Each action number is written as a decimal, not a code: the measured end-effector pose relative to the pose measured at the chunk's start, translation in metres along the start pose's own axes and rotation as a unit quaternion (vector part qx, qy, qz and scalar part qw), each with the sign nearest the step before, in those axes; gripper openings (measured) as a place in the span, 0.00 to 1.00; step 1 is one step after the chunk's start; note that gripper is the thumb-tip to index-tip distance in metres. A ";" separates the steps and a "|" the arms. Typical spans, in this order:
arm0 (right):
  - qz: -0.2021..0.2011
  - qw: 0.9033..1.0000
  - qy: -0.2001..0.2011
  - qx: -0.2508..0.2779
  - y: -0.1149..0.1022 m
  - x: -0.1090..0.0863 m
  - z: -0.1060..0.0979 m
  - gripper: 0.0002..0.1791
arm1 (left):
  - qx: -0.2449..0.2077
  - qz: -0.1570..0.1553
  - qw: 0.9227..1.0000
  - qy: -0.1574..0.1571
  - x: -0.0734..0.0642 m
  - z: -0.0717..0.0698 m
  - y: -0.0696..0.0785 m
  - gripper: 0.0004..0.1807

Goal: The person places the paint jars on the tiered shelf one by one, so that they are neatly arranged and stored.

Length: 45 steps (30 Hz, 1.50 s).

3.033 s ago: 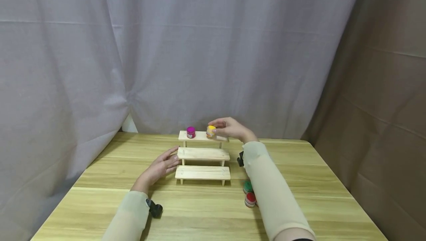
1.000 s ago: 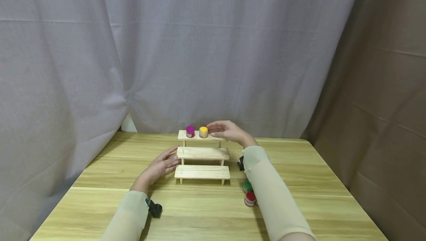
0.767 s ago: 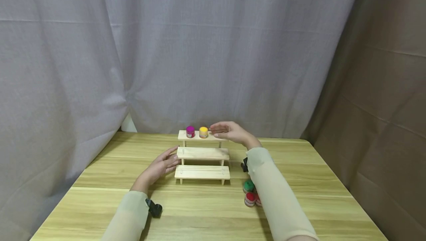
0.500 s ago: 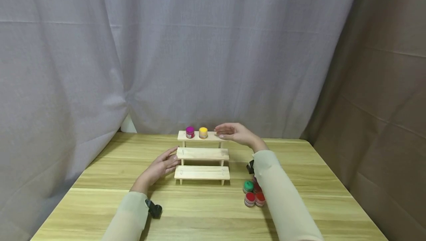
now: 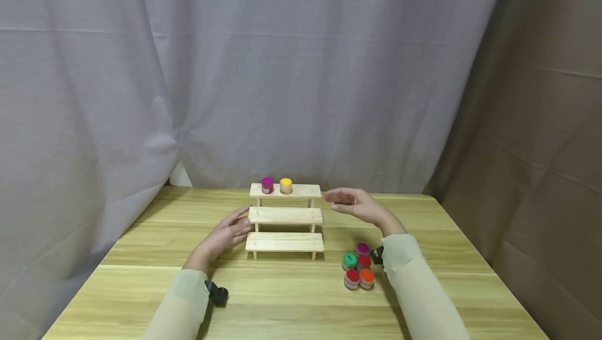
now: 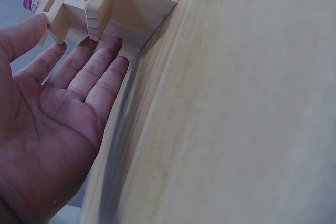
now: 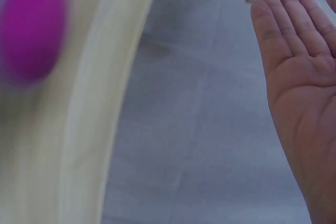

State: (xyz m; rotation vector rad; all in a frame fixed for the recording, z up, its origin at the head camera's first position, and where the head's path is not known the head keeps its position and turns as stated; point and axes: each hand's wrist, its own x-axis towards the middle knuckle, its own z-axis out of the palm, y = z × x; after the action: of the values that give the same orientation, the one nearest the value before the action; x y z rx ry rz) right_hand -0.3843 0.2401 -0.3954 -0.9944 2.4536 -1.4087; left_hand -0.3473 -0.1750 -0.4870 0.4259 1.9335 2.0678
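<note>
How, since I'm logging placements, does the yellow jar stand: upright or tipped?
Upright: the yellow jar sits base-down on the top shelf, its lid uppermost.

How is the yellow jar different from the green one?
The yellow jar sits on the top shelf; the green jar sits on the table. The yellow jar has one neighbour, a purple jar, with a gap between; the green jar is clustered with four other jars. The yellow jar has a yellow lid, the green jar a green one. Both stand upright.
</note>
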 end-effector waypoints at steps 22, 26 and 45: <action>0.056 0.998 -0.023 0.036 0.052 -0.085 0.001 0.21 | 0.008 0.001 1.000 0.001 -0.001 -0.002 0.001 0.35; 0.068 0.996 -0.033 0.037 0.058 -0.094 0.000 0.21 | 0.015 0.001 1.000 0.000 0.000 -0.001 0.002 0.35; 0.073 0.994 -0.070 0.042 0.072 -0.102 -0.001 0.20 | 0.004 -0.007 1.000 0.015 0.002 -0.001 0.000 0.35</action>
State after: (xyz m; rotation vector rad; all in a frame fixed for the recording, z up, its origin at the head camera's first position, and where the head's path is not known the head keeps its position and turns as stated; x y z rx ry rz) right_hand -0.3404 0.3273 -0.4725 -0.8466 2.2968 -1.3353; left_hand -0.3496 -0.1755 -0.4874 0.3829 1.9562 2.0699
